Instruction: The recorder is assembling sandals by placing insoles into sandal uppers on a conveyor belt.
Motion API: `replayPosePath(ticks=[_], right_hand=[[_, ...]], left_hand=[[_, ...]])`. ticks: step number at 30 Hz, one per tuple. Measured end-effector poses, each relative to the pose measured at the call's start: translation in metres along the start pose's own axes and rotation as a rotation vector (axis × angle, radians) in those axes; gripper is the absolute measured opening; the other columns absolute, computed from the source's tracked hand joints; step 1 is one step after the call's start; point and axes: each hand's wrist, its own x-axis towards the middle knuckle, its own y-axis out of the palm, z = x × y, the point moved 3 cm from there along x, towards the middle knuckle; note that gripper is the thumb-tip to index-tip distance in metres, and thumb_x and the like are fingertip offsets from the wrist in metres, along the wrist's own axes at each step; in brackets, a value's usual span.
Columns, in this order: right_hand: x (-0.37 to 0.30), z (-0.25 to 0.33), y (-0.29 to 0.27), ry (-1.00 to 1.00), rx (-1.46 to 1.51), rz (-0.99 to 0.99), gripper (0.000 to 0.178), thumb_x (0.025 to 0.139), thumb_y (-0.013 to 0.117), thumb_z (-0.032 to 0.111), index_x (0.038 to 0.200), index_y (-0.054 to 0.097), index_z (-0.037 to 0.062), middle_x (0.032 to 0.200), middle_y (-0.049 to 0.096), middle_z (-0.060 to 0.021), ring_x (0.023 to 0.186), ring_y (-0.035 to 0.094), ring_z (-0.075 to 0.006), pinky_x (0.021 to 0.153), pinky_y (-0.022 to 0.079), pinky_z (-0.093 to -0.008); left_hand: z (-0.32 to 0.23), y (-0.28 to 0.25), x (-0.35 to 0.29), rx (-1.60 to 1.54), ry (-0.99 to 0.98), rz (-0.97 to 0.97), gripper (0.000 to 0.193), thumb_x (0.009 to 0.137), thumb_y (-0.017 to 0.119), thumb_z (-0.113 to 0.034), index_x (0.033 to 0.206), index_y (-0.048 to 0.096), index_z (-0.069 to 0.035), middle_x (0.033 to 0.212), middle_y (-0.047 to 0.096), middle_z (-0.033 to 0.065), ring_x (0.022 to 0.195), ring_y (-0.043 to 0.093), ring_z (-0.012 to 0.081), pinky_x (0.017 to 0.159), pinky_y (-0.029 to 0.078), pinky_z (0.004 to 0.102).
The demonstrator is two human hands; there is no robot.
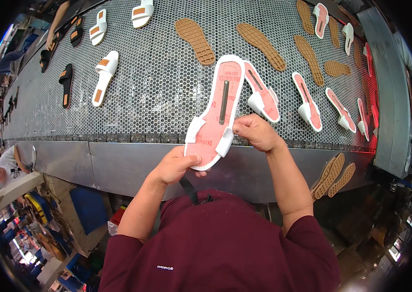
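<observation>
Closest to us: maroon shirt (220,248), then our L hand (173,165). L grip is closed on the white slide (213,117) at its near end, thumb on the pink board, fingers under. R hand (258,134) is at the slide's R rim, by the strap tab (224,141); grip narrow, can't tell if it's actually pinching. Slide pos: held up over the near edge of the mesh belt (143,107), btm up, far end angled a bit R, dark mtl strip (224,102) along the board.

Metal rail (123,168) runs along the belt's near side; stacked tan soles (342,180) near its R end. Next out on the belt: partly covered 2nd slide (264,95) just behind ours, more in a row to R. Past those, loose tan soles (195,41), grid face up. L side: patched white slides (105,78) w/ tan patches, then black slides (67,85). Far L: another person's hand (50,41) by a black one. Far R: mtl housing (386,87), red glow beside it.
</observation>
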Motion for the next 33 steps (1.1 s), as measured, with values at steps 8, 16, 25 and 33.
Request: replayPosePath(ticks=[8,16,25,33], right_hand=[[-0.010,0.015,0.007,0.033,-0.149,-0.191,0.027,0.098,0.059,0.019,0.081,0.066,-0.0010,0.068,0.054,0.0068,0.062,0.042,-0.0019,0.054,0.035,-0.0221],[-0.013,0.003,0.009,0.018,-0.276,-0.377,0.026,0.094,0.065,0.021,0.078,0.065,-0.0008,0.070,0.058,0.0045,0.062,0.047,-0.0034,0.054,0.040,-0.0242],[-0.011,-0.025,0.016,0.039,0.144,-0.248,0.026,0.095,0.064,0.011,0.115,0.064,-0.0047,0.106,0.069,-0.0074,0.096,0.064,-0.0125,0.084,0.052,-0.0283],[0.008,-0.085,0.032,0.066,0.171,-0.043,0.065,0.089,0.071,0.018,0.143,0.039,0.0002,0.131,0.055,-0.0182,0.114,0.057,-0.0225,0.094,0.050,-0.0370]], left_hand=[[-0.009,0.015,-0.002,0.067,-0.039,-0.065,0.028,0.094,0.056,-0.016,0.113,0.063,0.004,0.094,0.069,0.0131,0.080,0.068,0.0193,0.072,0.057,0.0328],[-0.005,0.023,0.004,0.175,-0.046,-0.043,0.024,0.096,0.055,-0.013,0.111,0.065,0.003,0.093,0.068,0.0100,0.080,0.066,0.0170,0.072,0.056,0.0317],[0.008,0.007,0.000,0.102,-0.070,-0.087,0.024,0.094,0.052,-0.010,0.112,0.064,0.001,0.096,0.070,0.0080,0.078,0.067,0.0139,0.067,0.055,0.0288],[0.035,-0.060,-0.021,-0.209,0.522,-0.837,0.036,0.100,0.051,-0.012,0.132,0.051,0.005,0.127,0.061,0.0146,0.117,0.059,0.0238,0.103,0.045,0.0379]])
